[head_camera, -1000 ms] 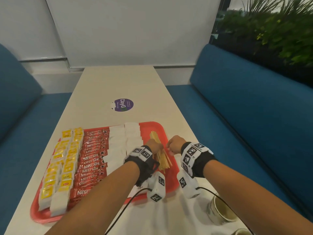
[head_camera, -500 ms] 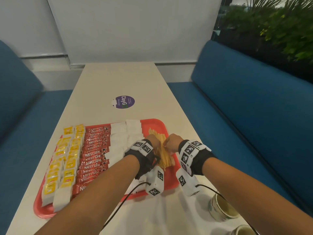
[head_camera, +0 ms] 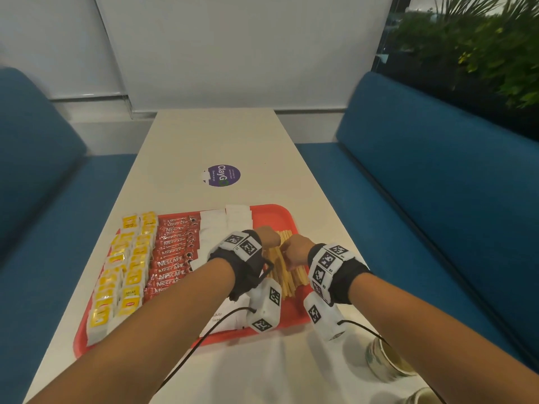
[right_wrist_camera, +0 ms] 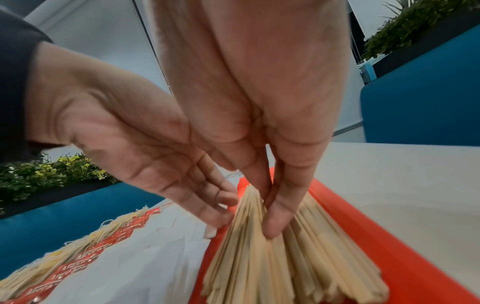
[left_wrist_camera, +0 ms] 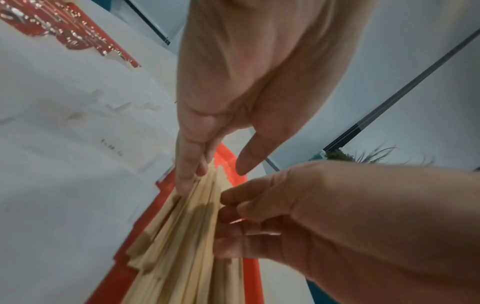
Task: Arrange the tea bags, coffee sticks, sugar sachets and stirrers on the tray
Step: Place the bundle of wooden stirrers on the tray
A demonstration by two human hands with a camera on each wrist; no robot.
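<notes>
The wrist bands hide most of both hands from the head camera; up close, the left hand (right_wrist_camera: 145, 148) lays straight fingers against the left flank of the wooden stirrers (right_wrist_camera: 272, 257), the right hand (right_wrist_camera: 259, 102) presses straight fingers onto the pile's top; the stirrers fan near the red tray (head_camera: 277, 212)'s right rim; sugar sachets (head_camera: 218, 225) lie just left; bare table (head_camera: 221, 135) stretches beyond.

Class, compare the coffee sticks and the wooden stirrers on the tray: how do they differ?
The coffee sticks are red printed packets; the wooden stirrers are plain pale wood. The coffee sticks lie in a neat untouched row; both hands touch the stirrers, which fan out unevenly. Both lie on the red tray.
</notes>
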